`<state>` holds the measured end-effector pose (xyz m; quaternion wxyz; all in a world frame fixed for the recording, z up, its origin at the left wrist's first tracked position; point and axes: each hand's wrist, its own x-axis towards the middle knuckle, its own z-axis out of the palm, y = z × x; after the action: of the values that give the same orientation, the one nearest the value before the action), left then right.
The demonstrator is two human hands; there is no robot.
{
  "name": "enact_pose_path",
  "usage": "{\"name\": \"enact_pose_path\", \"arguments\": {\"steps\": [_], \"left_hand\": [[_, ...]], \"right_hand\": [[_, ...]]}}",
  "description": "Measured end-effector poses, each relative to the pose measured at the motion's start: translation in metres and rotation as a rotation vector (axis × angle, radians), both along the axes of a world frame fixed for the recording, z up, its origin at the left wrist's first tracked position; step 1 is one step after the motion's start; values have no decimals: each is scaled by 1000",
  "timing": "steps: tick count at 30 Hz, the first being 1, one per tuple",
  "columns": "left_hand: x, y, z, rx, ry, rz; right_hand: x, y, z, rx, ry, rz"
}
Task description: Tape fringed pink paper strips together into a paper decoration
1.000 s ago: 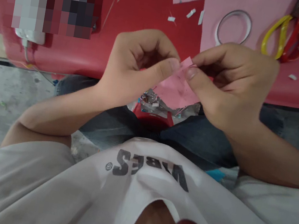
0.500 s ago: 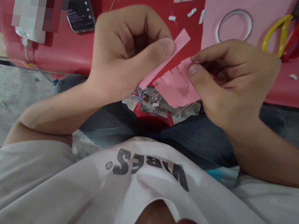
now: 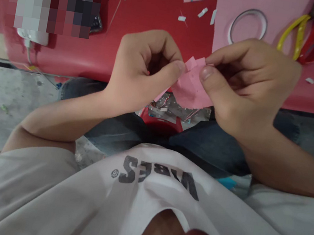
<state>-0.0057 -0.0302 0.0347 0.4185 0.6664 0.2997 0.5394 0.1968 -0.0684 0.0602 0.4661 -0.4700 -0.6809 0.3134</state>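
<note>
A piece of pink paper [image 3: 193, 87] with a snipped, fringed edge is pinched at its top between my left hand [image 3: 145, 70] and my right hand [image 3: 247, 86]. Both thumbs press on it, and my fingers curl behind it. A narrow pink strip [image 3: 161, 94] pokes out below my left thumb, mostly hidden by that hand. The folded layers at the top of the paper [image 3: 195, 63] stand in a small bunch between my fingertips.
Ahead lies a red table [image 3: 151, 5] with a pink sheet [image 3: 247, 0], a tape ring [image 3: 248, 26], yellow-and-red scissors [image 3: 303, 37] and white paper scraps [image 3: 202, 12]. Below its edge, foil-like scraps [image 3: 164, 108] sit above a red container rim [image 3: 159, 122], over a concrete floor [image 3: 2, 97].
My left hand has come down and rightward toward my right hand. The pink strip that stood up separately now lies bunched against the fringed paper.
</note>
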Motion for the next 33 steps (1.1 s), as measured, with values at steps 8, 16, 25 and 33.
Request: {"name": "enact_pose_path", "arguments": {"steps": [8, 16, 25, 33], "left_hand": [[-2, -8, 9, -158, 29, 26], [-4, -12, 19, -218, 108, 41], [-3, -5, 0, -183, 68, 76], [-7, -2, -4, -144, 95, 9]], "right_hand": [[3, 0, 1, 22, -105, 26], [1, -1, 2, 24, -73, 28], [-3, -2, 2, 22, -56, -10], [-2, -2, 0, 44, -52, -14]]}}
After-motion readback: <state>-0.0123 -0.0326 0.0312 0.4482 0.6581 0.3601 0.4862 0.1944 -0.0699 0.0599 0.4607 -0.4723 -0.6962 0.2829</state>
